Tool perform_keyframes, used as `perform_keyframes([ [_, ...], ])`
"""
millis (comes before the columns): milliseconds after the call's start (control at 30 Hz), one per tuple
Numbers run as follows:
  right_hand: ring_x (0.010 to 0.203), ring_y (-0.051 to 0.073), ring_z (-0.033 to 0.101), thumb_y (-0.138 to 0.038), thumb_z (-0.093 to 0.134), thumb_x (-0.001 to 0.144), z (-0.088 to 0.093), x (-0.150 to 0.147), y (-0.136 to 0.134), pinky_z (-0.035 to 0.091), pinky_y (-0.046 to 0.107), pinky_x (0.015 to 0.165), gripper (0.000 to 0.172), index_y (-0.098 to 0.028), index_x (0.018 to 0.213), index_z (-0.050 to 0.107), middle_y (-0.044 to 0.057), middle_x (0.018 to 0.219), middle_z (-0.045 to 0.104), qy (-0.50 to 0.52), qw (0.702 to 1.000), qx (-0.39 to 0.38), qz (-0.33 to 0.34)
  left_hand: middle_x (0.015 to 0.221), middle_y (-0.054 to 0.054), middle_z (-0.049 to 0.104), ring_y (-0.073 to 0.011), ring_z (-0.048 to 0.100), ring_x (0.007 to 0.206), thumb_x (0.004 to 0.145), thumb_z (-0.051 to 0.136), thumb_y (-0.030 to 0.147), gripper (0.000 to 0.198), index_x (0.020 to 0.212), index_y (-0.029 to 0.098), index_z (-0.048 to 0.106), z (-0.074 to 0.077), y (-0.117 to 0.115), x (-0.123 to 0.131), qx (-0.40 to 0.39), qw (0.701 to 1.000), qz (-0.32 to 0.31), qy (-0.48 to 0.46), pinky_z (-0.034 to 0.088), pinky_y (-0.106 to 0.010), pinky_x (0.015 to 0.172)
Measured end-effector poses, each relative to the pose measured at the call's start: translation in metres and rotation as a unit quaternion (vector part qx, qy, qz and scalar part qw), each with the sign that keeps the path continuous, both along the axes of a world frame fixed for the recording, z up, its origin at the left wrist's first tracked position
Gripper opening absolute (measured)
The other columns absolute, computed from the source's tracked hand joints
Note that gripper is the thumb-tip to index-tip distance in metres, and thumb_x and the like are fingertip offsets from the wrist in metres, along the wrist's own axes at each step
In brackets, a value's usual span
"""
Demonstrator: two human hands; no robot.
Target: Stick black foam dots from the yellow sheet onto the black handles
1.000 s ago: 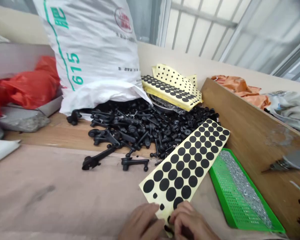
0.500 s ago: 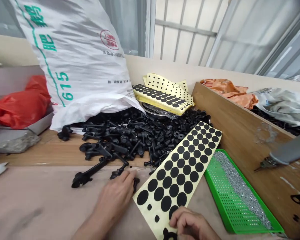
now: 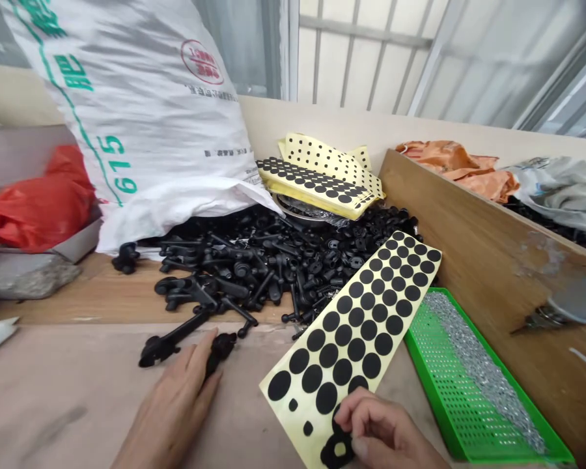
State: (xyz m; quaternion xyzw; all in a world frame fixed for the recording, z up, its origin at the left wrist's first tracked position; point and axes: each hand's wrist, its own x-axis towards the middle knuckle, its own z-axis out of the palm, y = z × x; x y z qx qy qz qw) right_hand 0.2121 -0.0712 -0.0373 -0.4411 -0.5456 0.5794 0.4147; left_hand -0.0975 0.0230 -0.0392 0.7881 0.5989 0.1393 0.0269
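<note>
My left hand is closed around a black plastic part, just above the work surface. A longer black arm-like part lies beyond its fingertips. A pale yellow sheet bears rows of round black stickers. Over the sheet's near end is my right hand, its fingers curled and thumb pressed in; what they pinch is hidden. A black ring-like piece with a hole shows against its thumb. Behind is a heap of black plastic parts.
A green perforated tray holds small metal pieces. Right of it is a wooden divider with a grey power driver. A white sack, a red bag and stacked sticker sheets stand behind.
My left hand has moved left, away from the sheet, with a black part in its grip. My right hand has shifted slightly right, and more of the ring-like piece shows.
</note>
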Motion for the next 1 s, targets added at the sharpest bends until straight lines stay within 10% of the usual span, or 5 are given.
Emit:
perform_keyframes([
  [233,0.086,0.021,0.056,-0.037,0.064,0.077,0.025,-0.001,0.009,0.043,0.037,0.08,0.022,-0.02,0.065,0.056,0.007,0.092,0.06,-0.01,1.0,-0.013,-0.01,0.104,-0.012,0.069,-0.0313,0.063,0.097,0.079,0.044,0.026,0.039,0.117,0.018,0.049,0.026,0.002,0.017,-0.173,0.961,0.033,-0.214,0.047,-0.039,0.082],
  [400,0.089,0.02,0.053,-0.03,0.067,0.074,0.044,-0.01,0.02,0.043,0.031,0.075,0.016,-0.019,0.067,0.059,0.007,0.098,0.059,0.052,0.996,-0.046,-0.058,0.088,-0.005,0.069,-0.019,0.061,0.069,0.072,0.056,0.027,0.039,0.11,0.018,0.054,0.043,-0.014,0.066,-0.404,0.762,-0.024,-0.506,0.046,-0.026,0.061],
  [533,0.087,0.018,0.053,-0.025,0.067,0.071,0.05,-0.017,0.028,0.042,0.028,0.072,0.013,-0.019,0.064,0.058,0.005,0.097,0.058,0.071,0.991,-0.054,-0.097,0.088,-0.005,0.069,-0.0133,0.054,0.06,0.066,0.063,0.026,0.043,0.108,0.015,0.059,0.049,-0.026,0.097,-0.468,0.685,-0.03,-0.558,0.042,-0.024,0.059],
  [1000,0.085,0.018,0.053,-0.018,0.063,0.07,0.041,-0.016,0.03,0.041,0.027,0.072,0.01,-0.018,0.062,0.057,0.004,0.093,0.059,0.073,0.988,-0.065,-0.118,0.104,-0.009,0.069,-0.0183,0.059,0.072,0.065,0.062,0.024,0.059,0.124,0.015,0.057,0.041,-0.03,0.106,-0.5,0.655,-0.04,-0.564,0.046,-0.027,0.066],
])
